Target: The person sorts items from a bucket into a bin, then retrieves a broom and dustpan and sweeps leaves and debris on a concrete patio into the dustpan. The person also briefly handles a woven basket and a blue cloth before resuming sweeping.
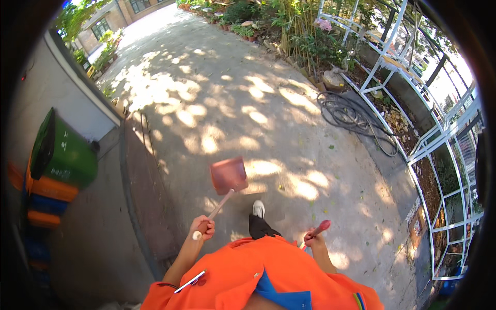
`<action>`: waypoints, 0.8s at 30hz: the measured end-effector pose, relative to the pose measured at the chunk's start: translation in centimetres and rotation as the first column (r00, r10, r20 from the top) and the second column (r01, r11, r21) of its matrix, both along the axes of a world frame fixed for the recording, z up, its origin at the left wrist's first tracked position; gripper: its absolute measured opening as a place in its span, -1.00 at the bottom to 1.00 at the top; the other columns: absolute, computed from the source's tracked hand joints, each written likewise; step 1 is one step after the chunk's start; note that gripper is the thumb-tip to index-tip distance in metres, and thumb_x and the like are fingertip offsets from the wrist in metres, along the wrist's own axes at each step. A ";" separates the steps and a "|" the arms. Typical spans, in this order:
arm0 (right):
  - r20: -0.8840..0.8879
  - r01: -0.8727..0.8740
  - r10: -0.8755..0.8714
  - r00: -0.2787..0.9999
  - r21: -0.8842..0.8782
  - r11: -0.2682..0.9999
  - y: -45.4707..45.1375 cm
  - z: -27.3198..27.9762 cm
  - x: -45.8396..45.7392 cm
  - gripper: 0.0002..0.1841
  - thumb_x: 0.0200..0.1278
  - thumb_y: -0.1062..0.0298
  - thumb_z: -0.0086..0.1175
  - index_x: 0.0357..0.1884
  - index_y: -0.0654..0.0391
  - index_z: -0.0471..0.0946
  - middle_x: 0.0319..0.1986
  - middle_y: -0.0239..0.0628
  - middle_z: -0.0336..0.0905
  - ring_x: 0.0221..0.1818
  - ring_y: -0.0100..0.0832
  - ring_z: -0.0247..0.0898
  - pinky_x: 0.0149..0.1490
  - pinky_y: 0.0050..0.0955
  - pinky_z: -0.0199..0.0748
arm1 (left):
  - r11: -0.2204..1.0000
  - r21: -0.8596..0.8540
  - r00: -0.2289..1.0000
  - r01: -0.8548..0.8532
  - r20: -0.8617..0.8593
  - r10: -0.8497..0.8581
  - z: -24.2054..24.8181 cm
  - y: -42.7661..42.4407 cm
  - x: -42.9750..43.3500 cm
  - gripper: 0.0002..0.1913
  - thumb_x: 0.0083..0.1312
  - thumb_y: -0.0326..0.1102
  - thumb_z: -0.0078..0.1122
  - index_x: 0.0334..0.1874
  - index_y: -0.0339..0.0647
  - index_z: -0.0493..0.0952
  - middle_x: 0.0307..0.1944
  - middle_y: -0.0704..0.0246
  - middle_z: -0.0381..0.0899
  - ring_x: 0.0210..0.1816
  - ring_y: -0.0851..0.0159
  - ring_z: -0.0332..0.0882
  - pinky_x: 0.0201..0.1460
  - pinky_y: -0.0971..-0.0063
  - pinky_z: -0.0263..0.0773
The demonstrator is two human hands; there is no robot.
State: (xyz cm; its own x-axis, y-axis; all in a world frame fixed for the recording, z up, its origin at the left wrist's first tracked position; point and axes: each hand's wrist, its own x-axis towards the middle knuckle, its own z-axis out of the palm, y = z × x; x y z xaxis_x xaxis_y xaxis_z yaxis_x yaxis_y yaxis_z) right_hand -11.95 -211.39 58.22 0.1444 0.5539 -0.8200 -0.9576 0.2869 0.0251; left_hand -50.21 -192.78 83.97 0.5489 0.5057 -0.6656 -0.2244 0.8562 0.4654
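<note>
My left hand (203,227) is closed around the handle of a long-handled dustpan (228,176). Its reddish pan is held out ahead, left of my white shoe (258,209), and looks slightly blurred. On the other side, my right hand (314,237) grips a rod-like handle with a red end (322,227). The lower part of that tool is mostly hidden by my hand and the orange garment (255,271), so its kind cannot be told.
Green (71,151) and orange bins stand at left beside a wall. A coiled black hose (345,112) lies at right near a white metal frame (387,50). Potted plants (248,33) and bamboo (292,35) edge the sun-dappled concrete path (217,85).
</note>
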 end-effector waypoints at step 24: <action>0.342 -0.191 0.119 0.932 0.187 0.963 16.1 10.4 11.5 -0.87 0.16 0.35 -0.08 -0.41 0.07 0.21 -0.75 -0.51 0.17 -0.74 -0.66 0.15 -0.65 -0.70 0.16 | 0.954 -0.204 0.965 -0.221 -0.187 0.184 1.2 20.7 8.1 -0.89 0.01 -0.35 -0.03 -0.57 -0.19 0.30 -0.73 0.49 0.29 -0.74 0.52 0.23 -0.72 0.66 0.15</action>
